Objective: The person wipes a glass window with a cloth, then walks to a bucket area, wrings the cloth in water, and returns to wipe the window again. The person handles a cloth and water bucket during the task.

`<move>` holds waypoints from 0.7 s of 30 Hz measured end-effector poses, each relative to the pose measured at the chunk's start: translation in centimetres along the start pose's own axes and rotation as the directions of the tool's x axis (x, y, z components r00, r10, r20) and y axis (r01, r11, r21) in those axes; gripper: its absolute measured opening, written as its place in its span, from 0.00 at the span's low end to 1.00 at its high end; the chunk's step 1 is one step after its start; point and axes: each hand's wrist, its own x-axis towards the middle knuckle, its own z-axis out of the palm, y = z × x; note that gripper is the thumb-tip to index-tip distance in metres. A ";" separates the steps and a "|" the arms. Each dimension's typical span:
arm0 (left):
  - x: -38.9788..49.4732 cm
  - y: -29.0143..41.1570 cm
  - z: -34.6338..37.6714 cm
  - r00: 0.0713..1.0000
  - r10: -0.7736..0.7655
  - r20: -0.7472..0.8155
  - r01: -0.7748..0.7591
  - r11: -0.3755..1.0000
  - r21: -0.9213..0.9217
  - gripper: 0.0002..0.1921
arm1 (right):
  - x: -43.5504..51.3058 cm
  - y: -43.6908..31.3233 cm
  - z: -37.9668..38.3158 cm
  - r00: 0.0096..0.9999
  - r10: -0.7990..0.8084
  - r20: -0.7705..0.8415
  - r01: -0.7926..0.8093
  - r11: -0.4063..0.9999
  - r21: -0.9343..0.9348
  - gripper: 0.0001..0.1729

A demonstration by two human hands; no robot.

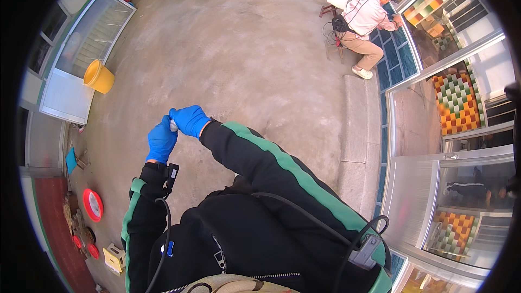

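Observation:
My left hand (161, 142) and my right hand (190, 120) both wear blue gloves and meet out in front of me, above the concrete floor. Between their closed fingers shows a small whitish-grey thing (174, 125), perhaps a crumpled cloth. Most of it is hidden, so its exact kind cannot be told. Both hands appear to grip it. A small black device (172, 176) with a cable sits at my left wrist.
A yellow bucket (99, 76) stands by a glazed panel (87, 32) at left. Lower left are a red basin (93, 205), a small stool (114, 258) and a blue-topped seat (71, 160). A person (364, 20) sits by the windows at right, beyond a stone step (355, 130).

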 end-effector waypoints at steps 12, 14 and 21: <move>17.5 7.2 3.4 0.937 0.326 0.125 -0.212 0.816 -0.538 0.38 | 0.1 13.4 -9.4 0.833 0.553 -0.030 -0.203 0.356 0.912 0.32; 20.0 7.1 3.6 0.894 0.437 0.094 -0.212 0.600 -0.771 0.38 | 1.7 14.6 -10.4 0.806 0.591 -0.032 -0.139 0.242 0.960 0.31; 34.7 4.0 3.5 0.913 0.382 0.142 -0.056 0.462 -0.885 0.25 | 13.9 21.3 -14.1 0.745 0.666 0.046 -0.087 0.028 0.996 0.16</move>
